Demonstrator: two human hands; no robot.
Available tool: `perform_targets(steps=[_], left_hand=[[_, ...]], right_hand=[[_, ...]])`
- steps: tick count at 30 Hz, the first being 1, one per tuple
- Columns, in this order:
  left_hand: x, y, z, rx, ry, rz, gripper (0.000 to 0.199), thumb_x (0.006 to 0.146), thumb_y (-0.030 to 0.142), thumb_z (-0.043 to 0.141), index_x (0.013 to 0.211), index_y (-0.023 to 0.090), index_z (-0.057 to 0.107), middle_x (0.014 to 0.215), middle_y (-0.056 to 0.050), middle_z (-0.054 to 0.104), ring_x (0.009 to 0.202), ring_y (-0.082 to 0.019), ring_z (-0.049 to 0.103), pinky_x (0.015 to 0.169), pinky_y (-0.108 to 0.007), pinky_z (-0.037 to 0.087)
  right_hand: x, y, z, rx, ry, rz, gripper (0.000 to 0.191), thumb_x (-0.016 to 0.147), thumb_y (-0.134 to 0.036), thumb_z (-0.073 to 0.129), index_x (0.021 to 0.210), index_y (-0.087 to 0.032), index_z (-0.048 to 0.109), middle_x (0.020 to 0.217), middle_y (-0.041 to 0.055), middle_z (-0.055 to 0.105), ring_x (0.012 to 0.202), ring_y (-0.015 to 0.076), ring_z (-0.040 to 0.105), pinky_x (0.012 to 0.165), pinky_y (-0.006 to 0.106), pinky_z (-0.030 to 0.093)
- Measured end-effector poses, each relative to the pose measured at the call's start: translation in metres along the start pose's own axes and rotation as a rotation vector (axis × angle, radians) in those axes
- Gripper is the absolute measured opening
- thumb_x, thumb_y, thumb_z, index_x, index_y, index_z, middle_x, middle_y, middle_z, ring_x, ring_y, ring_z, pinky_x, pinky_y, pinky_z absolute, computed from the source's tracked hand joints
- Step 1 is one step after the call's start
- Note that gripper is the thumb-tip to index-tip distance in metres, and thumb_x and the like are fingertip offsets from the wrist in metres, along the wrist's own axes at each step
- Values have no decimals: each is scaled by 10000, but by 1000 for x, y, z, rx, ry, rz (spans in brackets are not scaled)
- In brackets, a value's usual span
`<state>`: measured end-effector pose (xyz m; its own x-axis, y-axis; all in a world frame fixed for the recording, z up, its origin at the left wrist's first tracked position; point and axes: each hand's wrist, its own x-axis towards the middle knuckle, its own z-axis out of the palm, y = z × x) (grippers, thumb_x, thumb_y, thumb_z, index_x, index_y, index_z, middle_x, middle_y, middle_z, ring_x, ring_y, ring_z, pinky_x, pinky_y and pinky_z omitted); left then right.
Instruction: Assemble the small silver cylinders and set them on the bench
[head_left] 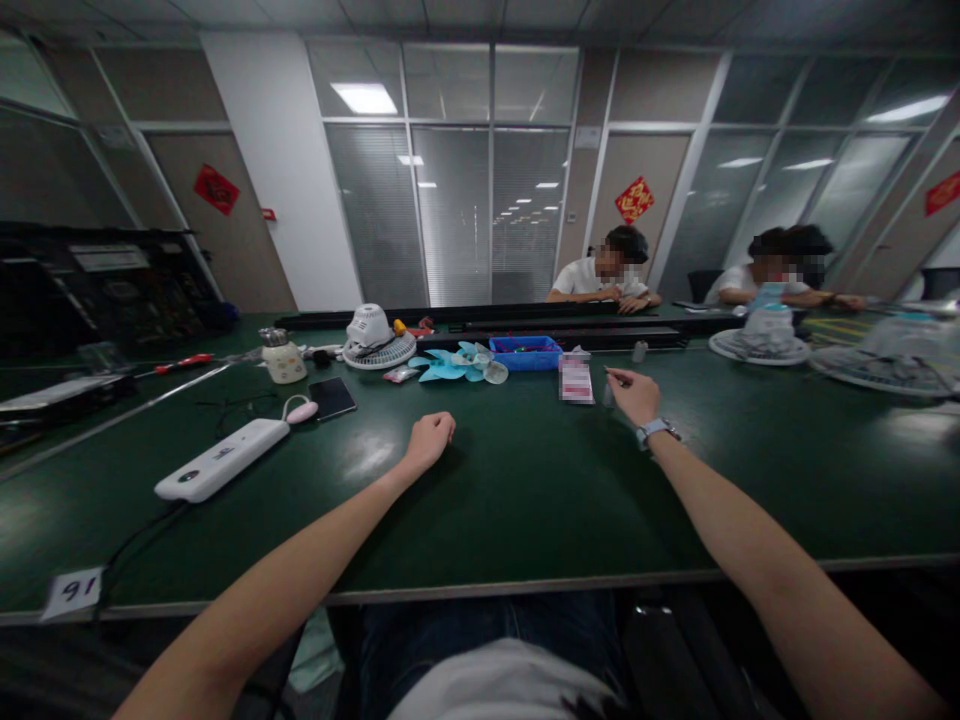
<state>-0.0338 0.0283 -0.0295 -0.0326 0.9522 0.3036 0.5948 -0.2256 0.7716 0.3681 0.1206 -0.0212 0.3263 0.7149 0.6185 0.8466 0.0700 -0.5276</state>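
1. Right hand [637,394]: fingertips near small grey cylinder [607,393]; grip cannot be determined.
2. Small grey cylinder: beside pink-and-white packet [576,378], over tabletop [517,500].
3. Left hand [432,440]: fingers curled; contents hidden.

This looks like part office, part workshop. Across the top of the frame are ceiling tiles [510,14], glass walls [451,220] with blinds, and plain doors [244,250] with red signs [217,188], like an office. Below is a big green table [517,500]. A fan [369,328], blue blades [442,362] and a parts tray [526,361] sit near the middle, like a workshop.
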Motion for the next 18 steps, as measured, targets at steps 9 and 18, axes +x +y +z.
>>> perform_targets(steps=[9,18], left_hand=[[1,-4,1,-7,-3,1,284,753,313,375,523,208,504,521,19,545,565,-159,531,597,-252,373],[0,-1,0,0,-16,4,289,759,310,371,529,206,512,524,17,546,569,-161,530,595,-254,371]], right_hand=[[2,3,5,163,41,-56,320,836,-267,518,1072,-157,703,947,101,742,831,215,683,789,322,505],[3,10,10,149,92,-79,310,813,-253,515,1043,-147,694,956,107,716,788,204,663,770,318,504]])
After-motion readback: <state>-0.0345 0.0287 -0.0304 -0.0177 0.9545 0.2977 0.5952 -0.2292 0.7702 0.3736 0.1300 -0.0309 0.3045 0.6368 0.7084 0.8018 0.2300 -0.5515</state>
